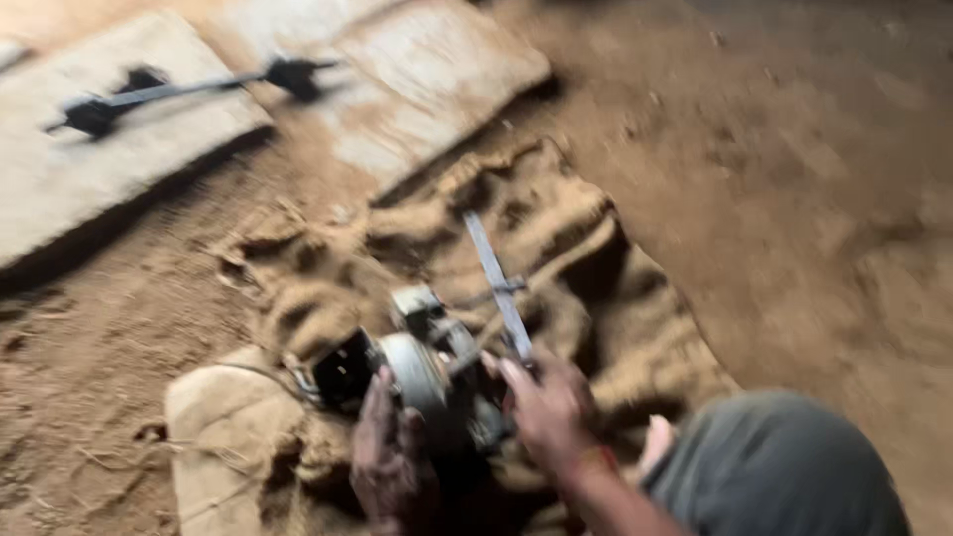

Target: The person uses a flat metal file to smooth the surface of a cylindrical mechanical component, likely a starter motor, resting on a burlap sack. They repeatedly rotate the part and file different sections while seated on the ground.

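At the far left, on the upper part of the ground, lies a flat pale stone slab [109, 149]. On top of it rests a thin metal rod [184, 91] with a dark block at each end. Just to the right there is a second flat slab [427, 79], lighter and dusty, and it is tilted a little towards the sack.

Lower down, at the left of the middle, sits a rounded pale stone [213, 427] on the brown soil [89, 337]. A crumpled burlap sack [556, 238] is spread over the ground from there to the right.

On the sack, near the bottom centre, stands a small metal machine [417, 362] with a round grey housing and a dark boxy part on its left side. The left hand [387, 452] is dirty and presses against the lower front of the machine; its fingers are bent around the housing, but the picture is blurred, so I cannot tell how firm the grasp is. The right hand [546, 402] is closed around the lower end of a long flat metal bar [496, 283], which rises up and to the left from the machine.

At the bottom right is the person's knee [774, 467] in grey-green cloth.
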